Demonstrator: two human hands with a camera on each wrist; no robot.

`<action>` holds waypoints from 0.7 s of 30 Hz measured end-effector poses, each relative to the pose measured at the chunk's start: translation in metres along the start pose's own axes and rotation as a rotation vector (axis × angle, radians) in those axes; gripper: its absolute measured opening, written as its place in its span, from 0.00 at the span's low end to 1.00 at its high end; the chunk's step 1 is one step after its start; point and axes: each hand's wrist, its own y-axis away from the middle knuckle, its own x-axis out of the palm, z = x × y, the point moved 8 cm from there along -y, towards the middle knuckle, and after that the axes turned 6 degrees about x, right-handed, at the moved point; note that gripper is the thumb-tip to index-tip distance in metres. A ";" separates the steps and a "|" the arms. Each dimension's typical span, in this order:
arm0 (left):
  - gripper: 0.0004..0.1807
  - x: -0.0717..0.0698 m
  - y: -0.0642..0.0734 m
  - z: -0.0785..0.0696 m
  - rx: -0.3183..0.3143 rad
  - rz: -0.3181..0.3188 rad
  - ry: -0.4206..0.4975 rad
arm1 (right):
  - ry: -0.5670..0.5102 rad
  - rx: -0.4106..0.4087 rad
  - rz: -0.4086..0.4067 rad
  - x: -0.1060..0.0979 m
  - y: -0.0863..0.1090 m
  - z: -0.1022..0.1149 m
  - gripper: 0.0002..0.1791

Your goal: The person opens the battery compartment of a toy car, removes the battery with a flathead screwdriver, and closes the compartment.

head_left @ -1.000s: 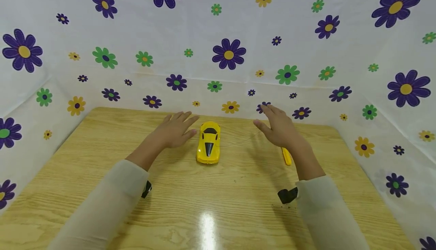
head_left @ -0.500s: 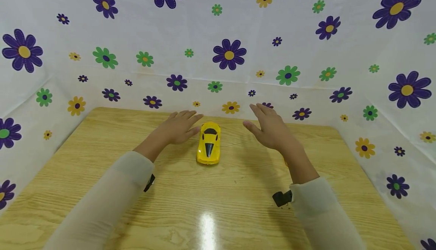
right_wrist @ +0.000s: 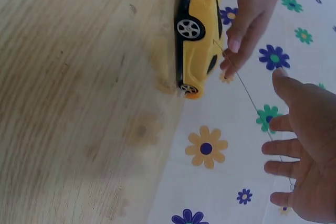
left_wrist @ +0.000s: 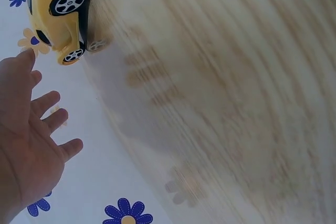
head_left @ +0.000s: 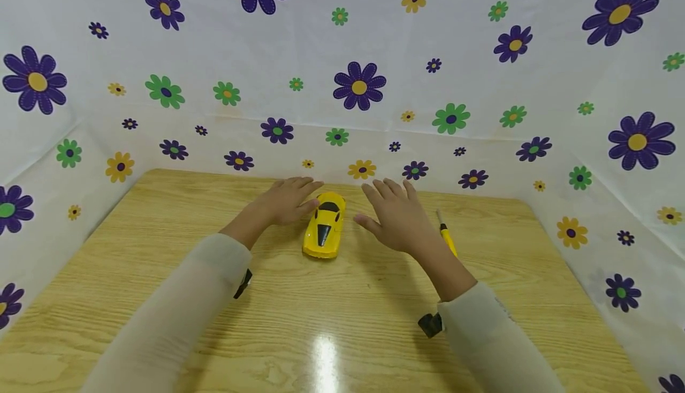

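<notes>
A yellow toy car [head_left: 323, 229] with black windows stands on the wooden table, its near end angled slightly left in the head view. My left hand [head_left: 283, 201] is at the car's left side, fingers spread and straight; whether its thumb touches the car I cannot tell. To the right of the car, apart from it, hovers my right hand [head_left: 398, 220], fingers spread and holding nothing. A thin wire [right_wrist: 244, 85] runs from the car's side toward the right hand in the right wrist view. Both wheels on one side of the car [left_wrist: 63, 9] show in the left wrist view.
A yellow-handled screwdriver [head_left: 448, 238] lies right of the right forearm, its handle end hidden by the arm. A flowered white cloth [head_left: 299, 101] stands behind and beside the wooden table [head_left: 299, 321]. Black straps with cameras [head_left: 430, 324] sit at the wrists.
My right hand has moved left toward the car, and my left hand slightly right. The car has turned a little, its near end shifting left. More of the screwdriver is uncovered.
</notes>
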 end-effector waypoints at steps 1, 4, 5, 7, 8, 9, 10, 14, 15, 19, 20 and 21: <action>0.34 0.001 -0.001 0.000 0.004 0.002 0.011 | 0.023 -0.001 0.000 0.001 0.000 0.002 0.41; 0.33 0.003 -0.004 0.000 0.008 0.014 0.033 | 0.070 -0.012 0.004 0.005 0.000 0.008 0.40; 0.34 0.005 -0.005 0.001 0.009 0.019 0.039 | 0.073 -0.019 0.007 0.007 0.000 0.010 0.39; 0.34 0.007 -0.007 0.002 0.003 0.031 0.055 | 0.063 -0.034 0.023 0.011 0.000 0.015 0.39; 0.34 0.007 -0.008 0.002 0.001 0.036 0.059 | 0.055 -0.045 0.030 0.013 0.000 0.017 0.38; 0.34 0.008 -0.008 0.003 0.001 0.040 0.066 | 0.045 -0.056 0.039 0.016 -0.001 0.020 0.38; 0.33 0.008 -0.008 0.003 0.002 0.045 0.070 | 0.034 -0.069 0.050 0.019 -0.001 0.023 0.39; 0.32 0.008 -0.009 0.002 0.021 0.051 0.084 | 0.037 -0.118 0.084 0.030 -0.001 0.035 0.40; 0.32 0.009 -0.010 0.002 0.028 0.052 0.083 | 0.043 -0.128 0.093 0.033 -0.001 0.037 0.40; 0.32 0.011 -0.011 0.003 0.037 0.062 0.087 | 0.065 -0.176 0.117 0.043 0.001 0.047 0.41; 0.32 0.012 -0.011 0.003 0.040 0.063 0.088 | 0.071 -0.190 0.119 0.045 0.001 0.050 0.41; 0.31 0.012 -0.011 0.003 0.044 0.064 0.089 | 0.075 -0.204 0.121 0.047 0.001 0.052 0.41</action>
